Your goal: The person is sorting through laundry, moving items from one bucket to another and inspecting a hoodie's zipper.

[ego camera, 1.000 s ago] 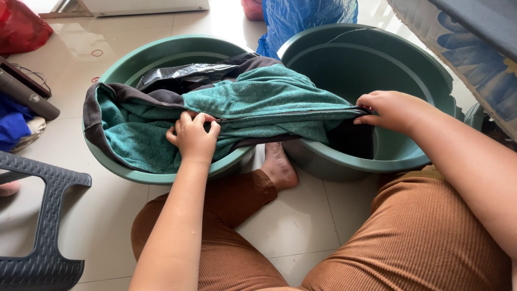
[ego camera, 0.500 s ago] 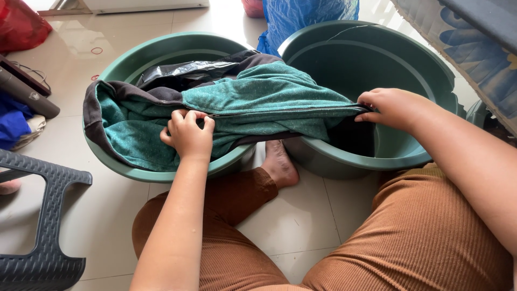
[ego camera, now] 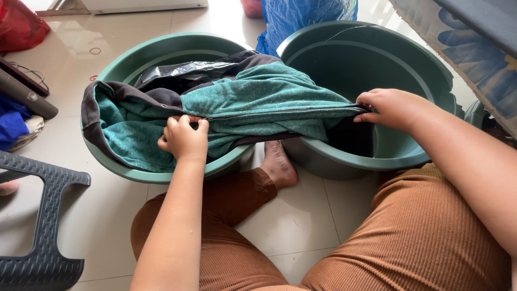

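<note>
Tiles (ego camera: 301, 226) of pale glossy floor carry two green basins (ego camera: 371, 59).

We reach our left hand (ego camera: 183, 138) straight forward, forearm bare, fingers curled shut in a pinch with knuckles up. Our right hand (ego camera: 392, 108) stretches in from the right, arm angled across, fingertips closed tight and thumb tucked under.

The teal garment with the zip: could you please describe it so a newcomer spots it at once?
Two green basins stand side by side on the tiled floor. The teal garment spans both, its zip stretched between the left hand and right hand, unlike the crumpled black plastic behind.
</note>
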